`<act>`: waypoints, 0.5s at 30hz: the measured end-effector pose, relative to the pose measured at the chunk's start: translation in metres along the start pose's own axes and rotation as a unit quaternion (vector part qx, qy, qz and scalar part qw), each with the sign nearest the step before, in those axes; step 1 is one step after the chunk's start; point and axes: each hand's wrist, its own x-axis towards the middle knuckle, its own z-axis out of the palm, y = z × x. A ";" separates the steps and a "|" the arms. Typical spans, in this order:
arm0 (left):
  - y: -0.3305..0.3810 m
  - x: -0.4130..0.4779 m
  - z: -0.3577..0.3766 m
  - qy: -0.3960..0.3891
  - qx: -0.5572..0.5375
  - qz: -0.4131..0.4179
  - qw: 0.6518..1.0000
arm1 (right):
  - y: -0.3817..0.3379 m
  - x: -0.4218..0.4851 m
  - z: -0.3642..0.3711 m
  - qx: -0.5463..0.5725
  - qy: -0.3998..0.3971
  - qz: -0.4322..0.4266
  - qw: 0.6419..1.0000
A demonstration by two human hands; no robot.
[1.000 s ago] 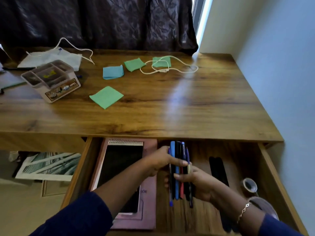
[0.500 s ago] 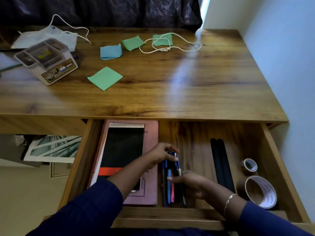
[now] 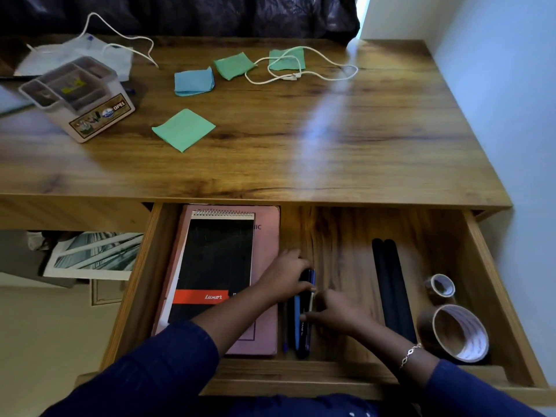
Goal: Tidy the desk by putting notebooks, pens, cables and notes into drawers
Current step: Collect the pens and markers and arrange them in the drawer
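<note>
"OPEL" stands in white capitals on the label along the side of the white organiser box (image 3: 78, 100), at ten o'clock on the table (image 3: 346, 152). "Luxor" is printed in white on the red band across the black spiral notepad (image 3: 215, 266) in the drawer (image 3: 487, 266). The pink notebook (image 3: 266, 236) beneath it shows the letters "IC" near its top edge; the rest is covered. A dark pen (image 3: 304, 329) at six o'clock bears small white lettering, too blurred to make out

Both arms reach forward and down, sleeves dark blue. The left hand (image 3: 284, 276) lies knuckles up, fingers curled to the right. The right hand (image 3: 337, 311) sits just beside it, fingers bent leftward, nearly meeting the left; a thin bracelet (image 3: 410, 353) circles its wrist.
</note>
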 end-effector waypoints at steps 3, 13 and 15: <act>-0.010 -0.004 0.004 0.012 0.101 0.062 0.993 | 0.002 0.003 -0.001 -0.038 0.018 -0.014 0.999; -0.021 -0.022 0.016 -0.037 0.194 0.100 0.975 | 0.007 0.003 0.000 -0.074 0.039 -0.038 0.996; -0.018 -0.023 0.018 -0.024 0.201 0.090 0.975 | 0.004 0.003 0.003 -0.106 0.050 -0.032 0.993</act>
